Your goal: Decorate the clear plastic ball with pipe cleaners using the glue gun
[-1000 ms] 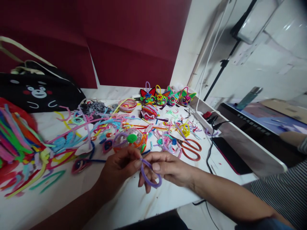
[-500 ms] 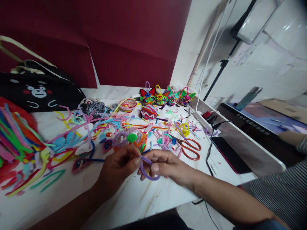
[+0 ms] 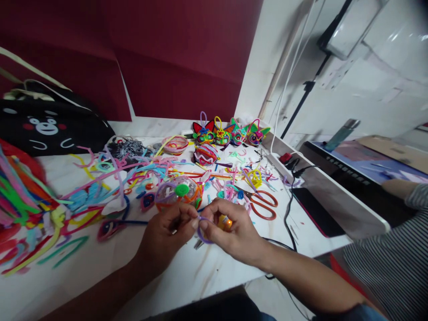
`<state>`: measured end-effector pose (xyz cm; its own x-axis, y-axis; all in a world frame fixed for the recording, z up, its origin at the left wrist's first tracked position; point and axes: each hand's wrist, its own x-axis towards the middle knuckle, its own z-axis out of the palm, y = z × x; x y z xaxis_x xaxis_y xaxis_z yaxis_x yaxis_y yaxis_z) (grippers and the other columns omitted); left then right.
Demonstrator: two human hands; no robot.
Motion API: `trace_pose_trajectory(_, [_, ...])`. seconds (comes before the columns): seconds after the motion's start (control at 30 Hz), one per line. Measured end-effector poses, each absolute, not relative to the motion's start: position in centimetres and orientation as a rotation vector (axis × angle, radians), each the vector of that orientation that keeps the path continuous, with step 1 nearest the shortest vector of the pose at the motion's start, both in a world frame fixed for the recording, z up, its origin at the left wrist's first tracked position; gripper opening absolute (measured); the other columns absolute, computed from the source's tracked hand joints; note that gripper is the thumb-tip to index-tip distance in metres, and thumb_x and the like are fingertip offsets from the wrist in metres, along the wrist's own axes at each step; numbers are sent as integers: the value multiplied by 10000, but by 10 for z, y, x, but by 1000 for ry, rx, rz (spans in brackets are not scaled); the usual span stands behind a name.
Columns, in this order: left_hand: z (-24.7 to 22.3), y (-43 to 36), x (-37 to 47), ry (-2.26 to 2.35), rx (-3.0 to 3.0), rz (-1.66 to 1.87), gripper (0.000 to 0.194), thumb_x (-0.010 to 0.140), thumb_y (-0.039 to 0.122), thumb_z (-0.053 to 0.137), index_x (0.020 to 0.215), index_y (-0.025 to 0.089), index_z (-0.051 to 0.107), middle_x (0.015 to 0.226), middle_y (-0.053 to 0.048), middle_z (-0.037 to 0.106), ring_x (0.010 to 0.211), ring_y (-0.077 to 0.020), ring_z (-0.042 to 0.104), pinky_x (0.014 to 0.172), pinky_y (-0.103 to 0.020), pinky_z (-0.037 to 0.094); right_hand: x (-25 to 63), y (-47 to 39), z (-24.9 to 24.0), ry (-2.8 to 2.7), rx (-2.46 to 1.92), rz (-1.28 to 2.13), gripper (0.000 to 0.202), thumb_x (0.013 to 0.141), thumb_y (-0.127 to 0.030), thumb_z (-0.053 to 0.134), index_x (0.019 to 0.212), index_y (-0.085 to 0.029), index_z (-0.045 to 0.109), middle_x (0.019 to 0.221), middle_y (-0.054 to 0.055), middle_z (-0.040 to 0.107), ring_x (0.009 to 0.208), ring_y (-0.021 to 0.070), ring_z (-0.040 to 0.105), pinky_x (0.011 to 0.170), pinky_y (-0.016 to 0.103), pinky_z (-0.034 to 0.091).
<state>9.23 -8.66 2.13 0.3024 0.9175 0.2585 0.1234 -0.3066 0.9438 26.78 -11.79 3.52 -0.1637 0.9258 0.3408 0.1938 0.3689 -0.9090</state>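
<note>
A purple pipe cleaner (image 3: 202, 234), bent into a loop, is pinched between my two hands above the front of the table. My left hand (image 3: 174, 229) grips one end with thumb and fingertips. On the other side, my right hand (image 3: 232, 229) has thumb and fingers closed on the loop. Behind the right fingers shows a yellow tool (image 3: 224, 222) with a glowing orange light; a metal tip sticks out below, and most of it is hidden. Just beyond the hands lies a clear ball (image 3: 167, 196) trimmed with orange, purple and green pipe cleaners.
Orange-handled scissors (image 3: 264, 205) lie right of the hands. Loose pipe cleaners (image 3: 87, 196) cover the left. Several eared ornaments (image 3: 203, 132) stand at the back. A phone (image 3: 317, 211), a black cable (image 3: 288, 218) and a person's striped sleeve (image 3: 417, 196) are at right.
My right hand has closed in towards the left, and its fingers now cover more of the purple loop. The yellow tool's orange light has come into sight behind it.
</note>
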Motion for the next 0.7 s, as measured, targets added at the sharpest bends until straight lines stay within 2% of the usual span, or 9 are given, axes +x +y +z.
trace_pose_trajectory(0.4, [14, -88, 91, 962, 1876, 1086, 107, 825, 288, 607, 765, 202, 624, 513, 81, 399, 454, -87, 396, 449, -188, 327, 273, -118, 37, -1703, -1090, 781, 92, 832, -223, 635, 757, -173, 620, 676, -13, 609, 608, 98, 550, 574, 212, 432])
trace_pose_trajectory(0.7, [16, -89, 94, 973, 2031, 1083, 137, 817, 259, 582, 710, 198, 641, 495, 78, 415, 435, -82, 409, 432, -179, 313, 278, -121, 37, -1815, -1113, 714, 78, 813, -167, 607, 744, -187, 576, 690, -12, 628, 613, 102, 558, 576, 208, 427])
